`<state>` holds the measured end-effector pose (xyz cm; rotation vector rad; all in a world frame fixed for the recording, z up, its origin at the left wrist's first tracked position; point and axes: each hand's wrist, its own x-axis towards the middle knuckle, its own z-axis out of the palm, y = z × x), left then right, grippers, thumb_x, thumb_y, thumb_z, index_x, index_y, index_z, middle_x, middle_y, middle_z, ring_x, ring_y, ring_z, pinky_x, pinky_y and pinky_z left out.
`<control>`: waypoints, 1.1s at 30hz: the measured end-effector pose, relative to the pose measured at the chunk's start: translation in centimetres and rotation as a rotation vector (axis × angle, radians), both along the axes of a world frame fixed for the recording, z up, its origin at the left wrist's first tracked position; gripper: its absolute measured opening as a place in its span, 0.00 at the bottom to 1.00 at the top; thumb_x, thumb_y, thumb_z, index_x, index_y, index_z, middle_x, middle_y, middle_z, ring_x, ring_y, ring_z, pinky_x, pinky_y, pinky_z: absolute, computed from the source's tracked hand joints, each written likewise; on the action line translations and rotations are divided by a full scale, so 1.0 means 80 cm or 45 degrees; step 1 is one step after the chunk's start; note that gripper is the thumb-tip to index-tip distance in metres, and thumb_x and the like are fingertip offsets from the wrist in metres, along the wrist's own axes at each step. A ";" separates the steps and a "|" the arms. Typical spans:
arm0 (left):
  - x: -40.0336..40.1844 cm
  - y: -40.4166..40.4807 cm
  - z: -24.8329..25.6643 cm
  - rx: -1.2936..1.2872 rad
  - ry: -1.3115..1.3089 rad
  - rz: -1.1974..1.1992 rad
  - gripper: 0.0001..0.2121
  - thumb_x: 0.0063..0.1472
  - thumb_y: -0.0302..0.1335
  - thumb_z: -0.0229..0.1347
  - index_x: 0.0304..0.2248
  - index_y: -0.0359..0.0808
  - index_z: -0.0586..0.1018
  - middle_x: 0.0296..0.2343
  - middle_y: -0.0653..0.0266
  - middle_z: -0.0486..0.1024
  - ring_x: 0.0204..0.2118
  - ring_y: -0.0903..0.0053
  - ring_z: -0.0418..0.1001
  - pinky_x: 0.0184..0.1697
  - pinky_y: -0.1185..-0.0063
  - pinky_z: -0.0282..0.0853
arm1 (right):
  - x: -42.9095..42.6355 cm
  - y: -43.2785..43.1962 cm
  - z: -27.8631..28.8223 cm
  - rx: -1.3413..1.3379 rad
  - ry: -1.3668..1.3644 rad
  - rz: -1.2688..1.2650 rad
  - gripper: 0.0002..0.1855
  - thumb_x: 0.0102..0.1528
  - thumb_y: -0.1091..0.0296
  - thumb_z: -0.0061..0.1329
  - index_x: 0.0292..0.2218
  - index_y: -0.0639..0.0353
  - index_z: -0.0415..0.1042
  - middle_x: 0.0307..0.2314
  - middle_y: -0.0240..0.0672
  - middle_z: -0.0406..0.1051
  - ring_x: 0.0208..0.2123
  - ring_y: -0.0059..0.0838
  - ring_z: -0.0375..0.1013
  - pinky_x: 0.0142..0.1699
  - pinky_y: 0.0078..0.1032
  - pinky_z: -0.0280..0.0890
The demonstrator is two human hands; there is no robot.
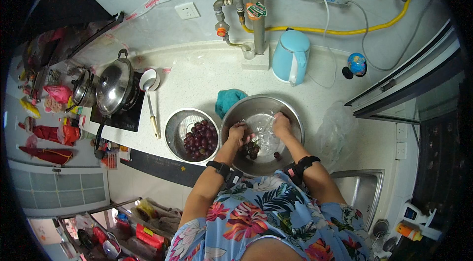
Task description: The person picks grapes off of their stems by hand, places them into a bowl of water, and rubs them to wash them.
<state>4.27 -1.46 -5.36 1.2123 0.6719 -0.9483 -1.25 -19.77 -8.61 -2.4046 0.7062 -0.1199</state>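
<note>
In the head view a large stainless steel basin (298, 131) holds rippling water in front of me. My left hand (238, 133) is inside its left part, right above a small bunch of dark grapes (252, 150) with stems; whether the fingers grip it is hard to see. My right hand (281, 125) is at the basin's right side with curled fingers, and what it may hold is hidden. A single loose grape (276, 155) lies near the basin's front. Left of the basin, a metal mesh strainer (175, 128) contains a pile of loose red-purple grapes (201, 139).
A teal cloth (228, 102) lies against the basin's back left. Behind stands a blue electric kettle (290, 58). A ladle (150, 106) rests in a white bowl, beside a lidded wok (116, 85) on a cooktop. At right are a clear plastic bag (334, 131) and a sink (360, 191).
</note>
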 end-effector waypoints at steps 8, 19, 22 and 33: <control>-0.009 0.001 -0.015 -0.153 0.181 0.054 0.05 0.57 0.27 0.48 0.34 0.43 0.68 0.25 0.63 0.71 0.22 0.68 0.72 0.16 0.82 0.64 | 0.004 0.027 0.104 1.603 0.248 0.198 0.11 0.52 0.65 0.46 0.35 0.60 0.72 0.24 0.37 0.72 0.28 0.26 0.73 0.30 0.22 0.67; -0.020 -0.006 0.045 -0.043 -0.145 -0.075 0.07 0.54 0.21 0.47 0.33 0.43 0.69 0.20 0.68 0.67 0.18 0.79 0.67 0.15 0.85 0.59 | -0.066 0.011 0.029 -0.151 0.805 1.383 0.12 0.35 0.72 0.56 0.27 0.62 0.73 0.26 0.47 0.71 0.30 0.42 0.72 0.35 0.34 0.65; -0.023 -0.002 0.050 -0.043 -0.259 -0.199 0.05 0.53 0.22 0.49 0.31 0.41 0.71 0.20 0.69 0.68 0.18 0.83 0.66 0.15 0.86 0.59 | -0.045 0.003 0.013 -0.330 0.630 1.054 0.09 0.42 0.70 0.49 0.27 0.64 0.73 0.27 0.48 0.71 0.31 0.44 0.71 0.38 0.36 0.65; -0.039 0.010 0.070 -0.071 -0.744 -0.534 0.14 0.49 0.18 0.57 0.38 0.33 0.74 0.26 0.69 0.73 0.26 0.85 0.70 0.22 0.87 0.64 | -0.011 0.006 0.063 1.389 0.170 0.377 0.11 0.46 0.72 0.55 0.31 0.66 0.70 0.23 0.30 0.70 0.25 0.19 0.68 0.30 0.17 0.65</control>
